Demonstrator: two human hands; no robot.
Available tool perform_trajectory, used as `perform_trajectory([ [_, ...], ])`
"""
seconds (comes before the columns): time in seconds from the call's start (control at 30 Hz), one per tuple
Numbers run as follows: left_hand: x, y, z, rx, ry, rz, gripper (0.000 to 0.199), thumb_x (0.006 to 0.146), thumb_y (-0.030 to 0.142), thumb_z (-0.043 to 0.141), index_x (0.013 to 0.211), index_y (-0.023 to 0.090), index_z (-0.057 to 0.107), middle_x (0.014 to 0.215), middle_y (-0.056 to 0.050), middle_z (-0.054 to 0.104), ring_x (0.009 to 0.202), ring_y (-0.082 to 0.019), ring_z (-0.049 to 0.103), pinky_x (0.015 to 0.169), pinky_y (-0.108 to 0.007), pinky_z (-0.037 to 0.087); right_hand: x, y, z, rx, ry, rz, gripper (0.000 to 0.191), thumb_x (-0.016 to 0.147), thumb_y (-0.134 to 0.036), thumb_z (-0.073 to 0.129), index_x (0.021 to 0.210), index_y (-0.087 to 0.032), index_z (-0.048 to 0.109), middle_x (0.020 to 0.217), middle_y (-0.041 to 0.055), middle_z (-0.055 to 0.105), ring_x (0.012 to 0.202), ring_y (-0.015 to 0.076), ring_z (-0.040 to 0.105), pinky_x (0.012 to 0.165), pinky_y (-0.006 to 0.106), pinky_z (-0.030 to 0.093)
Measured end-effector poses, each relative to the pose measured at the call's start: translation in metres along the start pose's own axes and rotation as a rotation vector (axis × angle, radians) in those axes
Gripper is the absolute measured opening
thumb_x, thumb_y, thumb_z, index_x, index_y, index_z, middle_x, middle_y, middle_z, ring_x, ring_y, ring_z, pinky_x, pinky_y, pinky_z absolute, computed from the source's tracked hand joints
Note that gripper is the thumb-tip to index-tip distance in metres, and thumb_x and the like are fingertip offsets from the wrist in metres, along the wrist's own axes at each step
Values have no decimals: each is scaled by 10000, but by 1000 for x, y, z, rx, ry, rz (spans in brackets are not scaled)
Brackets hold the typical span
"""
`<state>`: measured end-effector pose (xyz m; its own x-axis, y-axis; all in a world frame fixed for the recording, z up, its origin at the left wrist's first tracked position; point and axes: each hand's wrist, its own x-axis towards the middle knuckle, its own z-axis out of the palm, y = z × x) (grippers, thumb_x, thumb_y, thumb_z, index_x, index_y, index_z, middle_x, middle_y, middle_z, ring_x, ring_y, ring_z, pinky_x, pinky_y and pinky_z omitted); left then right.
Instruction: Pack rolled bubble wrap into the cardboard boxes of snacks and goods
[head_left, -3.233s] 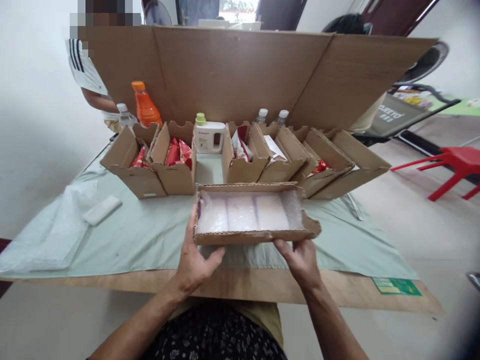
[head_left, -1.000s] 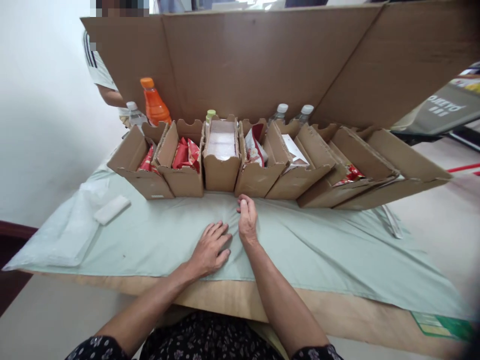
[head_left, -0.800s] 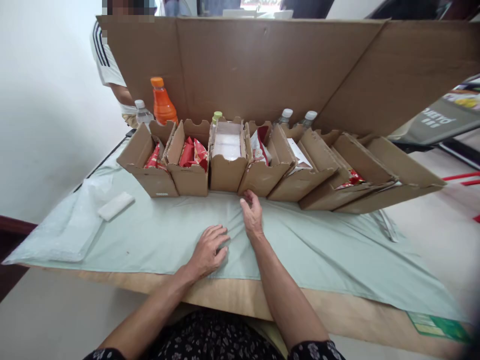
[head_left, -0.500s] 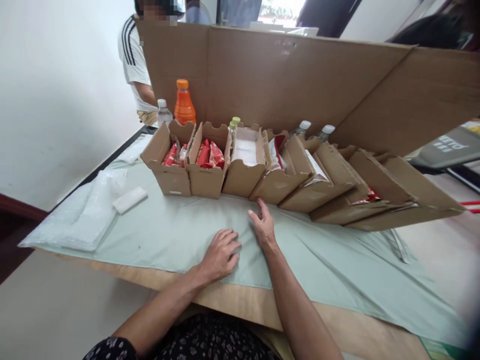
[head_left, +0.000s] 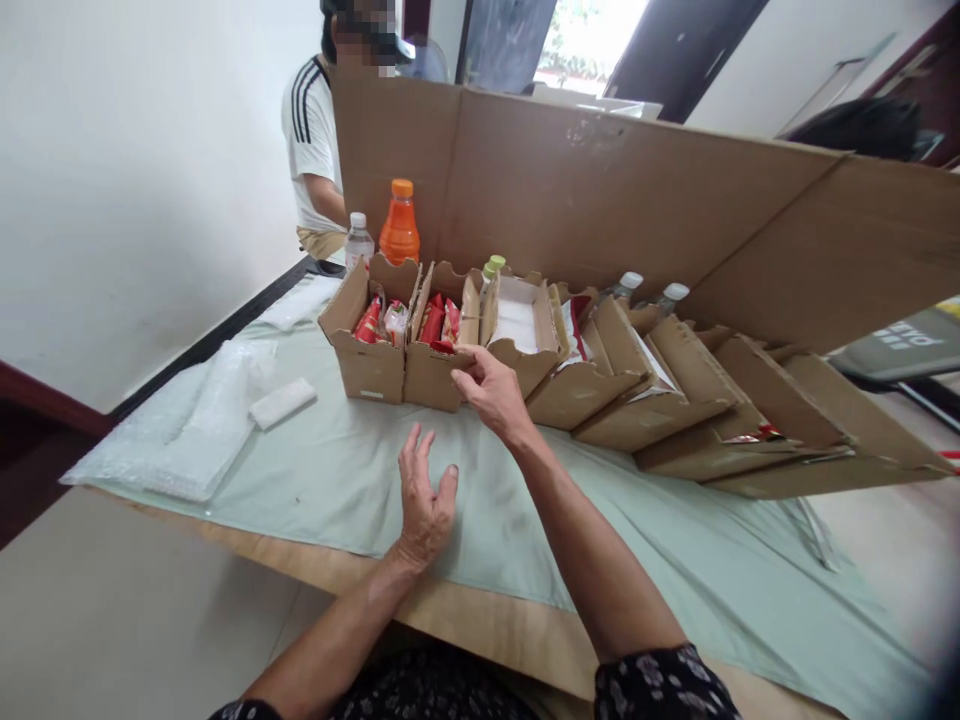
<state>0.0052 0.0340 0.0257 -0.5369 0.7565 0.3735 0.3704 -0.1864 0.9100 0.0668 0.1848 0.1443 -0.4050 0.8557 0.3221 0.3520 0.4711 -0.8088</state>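
Note:
At the front rim of the second cardboard box [head_left: 429,385] from the left is my right hand [head_left: 495,395]. Its thumb and forefinger are apart, with nothing visible held between them. The fingertips are close to the red packets [head_left: 433,318] inside that box; whether they touch one cannot be told. My left hand [head_left: 426,510] is over the green cloth [head_left: 352,470], open, thumb away from the fingers, holding nothing. In the leftmost box [head_left: 371,370] are a red packet [head_left: 370,320] and a clear packet with white contents [head_left: 395,320].
Several more open boxes [head_left: 611,385] continue the row rightward. Behind stand an orange bottle [head_left: 400,230], a clear bottle [head_left: 359,243] and a tall cardboard panel [head_left: 570,190]. Bubble wrap [head_left: 202,420] and a white flat block [head_left: 283,404] lie left. A person [head_left: 311,140] sits beyond the panel.
My right hand has risen from the cloth and moved left to the second box's front rim. My left hand has lifted and turned, fingers spreading upward. The view has shifted slightly.

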Motion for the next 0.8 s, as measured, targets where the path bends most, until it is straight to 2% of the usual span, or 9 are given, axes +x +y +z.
perform_trajectory([
  [0.17,1,-3,-1,-30,-29,-104,486,1015,322,496,1491,243,442,1642,-150,367,1536,-323,368,1247,-564,367,-2,1,9,-13,65,-7,432,877,-316,615,1300,-290,702,693,-37,708,675,188,666,766,324,544],
  [0.3,0,-2,2,-45,-54,-81,465,1020,343,482,1470,225,470,1638,-157,384,1540,-323,372,1266,-558,339,-3,12,6,-55,88,5,231,873,-334,635,1046,-311,786,678,-16,720,714,227,693,762,352,555],
  [0.4,5,-2,-3,-63,9,-54,454,1022,367,466,1448,211,491,1630,-167,398,1534,-323,387,1276,-547,322,-3,11,2,-73,125,3,209,899,-309,591,951,-297,793,679,1,727,731,237,708,763,353,550],
  [0.47,8,-5,-11,-73,76,-61,469,1027,379,459,1466,215,473,1629,-164,406,1539,-314,385,1284,-535,309,-12,2,-1,-81,125,-6,208,896,-287,585,914,-282,792,683,7,730,703,233,706,747,346,540],
  [0.53,8,-9,-23,-87,140,-89,511,1028,384,463,1510,219,423,1633,-164,407,1548,-304,379,1292,-521,297,-33,-10,-7,-86,106,-26,207,897,-284,582,903,-269,789,688,5,731,665,216,695,717,327,524],
  [0.63,1,-16,-42,-106,178,-140,602,1008,379,517,1566,231,347,1642,-167,399,1540,-313,389,1290,-527,301,-83,-26,-25,-87,44,-72,229,923,-318,569,929,-253,789,720,7,751,657,190,694,691,296,514],
  [0.73,-10,-17,-60,-69,157,-148,658,972,342,579,1576,251,334,1638,-159,407,1521,-316,415,1283,-532,315,-137,-29,-60,-78,-7,-54,238,924,-365,587,940,-244,791,757,22,778,698,197,723,705,300,547],
  [0.8,-14,-14,-65,-34,126,-126,674,953,312,594,1575,257,339,1632,-151,415,1513,-307,429,1274,-520,337,-167,-21,-90,-53,17,11,221,894,-395,626,929,-253,791,759,25,782,692,205,733,689,311,569],
])
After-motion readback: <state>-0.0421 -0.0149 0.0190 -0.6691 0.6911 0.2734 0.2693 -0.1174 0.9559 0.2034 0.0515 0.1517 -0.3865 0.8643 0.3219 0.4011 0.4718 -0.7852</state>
